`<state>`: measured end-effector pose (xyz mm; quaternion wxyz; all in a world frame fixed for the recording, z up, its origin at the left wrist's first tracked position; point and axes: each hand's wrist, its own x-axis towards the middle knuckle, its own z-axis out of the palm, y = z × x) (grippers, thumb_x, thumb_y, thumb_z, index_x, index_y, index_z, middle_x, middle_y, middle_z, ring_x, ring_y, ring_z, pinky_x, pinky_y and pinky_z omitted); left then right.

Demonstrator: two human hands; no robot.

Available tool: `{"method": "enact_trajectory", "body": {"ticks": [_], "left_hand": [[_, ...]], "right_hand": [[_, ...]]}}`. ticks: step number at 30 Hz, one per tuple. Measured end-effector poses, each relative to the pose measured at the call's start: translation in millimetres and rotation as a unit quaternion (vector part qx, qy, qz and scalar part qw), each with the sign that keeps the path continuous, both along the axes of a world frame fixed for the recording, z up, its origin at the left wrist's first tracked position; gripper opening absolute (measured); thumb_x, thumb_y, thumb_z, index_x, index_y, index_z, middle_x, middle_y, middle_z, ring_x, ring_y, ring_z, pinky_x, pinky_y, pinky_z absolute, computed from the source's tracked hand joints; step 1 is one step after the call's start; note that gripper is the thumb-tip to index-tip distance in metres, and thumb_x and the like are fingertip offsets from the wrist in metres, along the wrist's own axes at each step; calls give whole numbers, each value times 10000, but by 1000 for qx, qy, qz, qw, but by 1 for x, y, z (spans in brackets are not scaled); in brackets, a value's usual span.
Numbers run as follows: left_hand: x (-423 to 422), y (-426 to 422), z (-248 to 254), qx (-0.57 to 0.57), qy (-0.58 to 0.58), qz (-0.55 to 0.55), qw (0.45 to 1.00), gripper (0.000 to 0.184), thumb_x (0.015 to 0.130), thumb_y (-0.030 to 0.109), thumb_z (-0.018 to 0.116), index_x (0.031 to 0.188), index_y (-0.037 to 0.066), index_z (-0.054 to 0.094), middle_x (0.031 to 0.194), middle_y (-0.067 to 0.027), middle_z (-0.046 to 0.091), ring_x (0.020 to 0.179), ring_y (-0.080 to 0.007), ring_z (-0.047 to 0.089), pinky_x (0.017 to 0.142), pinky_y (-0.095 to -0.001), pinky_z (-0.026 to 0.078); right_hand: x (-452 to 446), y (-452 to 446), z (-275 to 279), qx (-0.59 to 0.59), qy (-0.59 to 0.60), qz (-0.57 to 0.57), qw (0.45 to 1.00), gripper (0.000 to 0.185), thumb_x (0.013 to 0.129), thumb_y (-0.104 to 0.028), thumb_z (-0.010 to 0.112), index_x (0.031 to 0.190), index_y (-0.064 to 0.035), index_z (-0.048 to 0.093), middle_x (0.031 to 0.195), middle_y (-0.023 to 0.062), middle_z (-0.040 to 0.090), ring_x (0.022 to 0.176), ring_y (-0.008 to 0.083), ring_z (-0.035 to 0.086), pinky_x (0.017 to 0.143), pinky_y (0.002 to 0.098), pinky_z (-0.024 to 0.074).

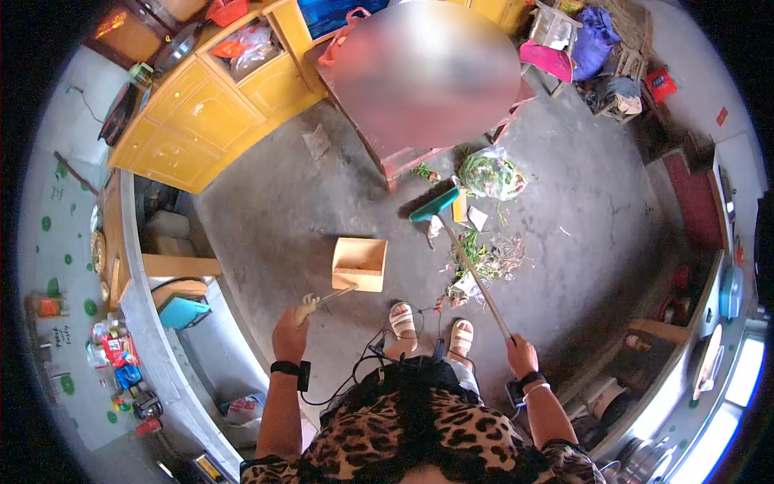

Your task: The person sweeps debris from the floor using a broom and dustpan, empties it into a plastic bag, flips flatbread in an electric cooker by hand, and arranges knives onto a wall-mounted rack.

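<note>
My left hand is closed around the handle of a tan dustpan, whose pan rests on or just above the grey floor. In my right hand is the long stick of a broom with a green head. The broom head is out ahead of me, near the corner of a red table. Right of the stick lies a heap of green plant scraps with some pale litter. Beyond it sits a clear plastic bag of greens, with a white scrap close by.
A red table, its top blurred, stands ahead. Yellow cabinets line the far left, and a counter runs along my left. Sacks and a purple bundle are at the back right. Cables hang near my sandalled feet.
</note>
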<state>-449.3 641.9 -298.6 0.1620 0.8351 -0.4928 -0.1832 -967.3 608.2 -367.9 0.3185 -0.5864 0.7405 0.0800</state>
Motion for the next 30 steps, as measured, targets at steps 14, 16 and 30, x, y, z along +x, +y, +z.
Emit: {"method": "enact_trajectory", "body": {"ticks": [14, 16, 30], "left_hand": [[-21, -36, -36, 40, -18, -10, 999, 262, 778, 277, 651, 890, 65, 545, 833, -168, 588, 766, -381, 573, 625, -449, 449], [-16, -40, -34, 57, -6, -17, 998, 266, 773, 283, 655, 897, 68, 557, 836, -167, 589, 767, -377, 574, 619, -445, 449], [-5, -37, -50, 32, -30, -40, 998, 287, 772, 279, 655, 927, 53, 572, 772, -152, 604, 730, -347, 597, 608, -430, 475]], "right_hand": [[160, -244, -112, -78, -82, -28, 993, 308, 858, -273, 436, 1004, -35, 566, 956, 260, 603, 910, 426, 573, 802, 497, 451], [180, -266, -115, -82, -60, 57, 993, 263, 842, -202, 449, 1020, -42, 557, 989, 241, 609, 914, 379, 603, 799, 468, 485], [72, -147, -74, 53, 21, 93, 994, 244, 848, -165, 417, 1030, -51, 533, 918, 263, 601, 884, 453, 564, 772, 523, 457]]}}
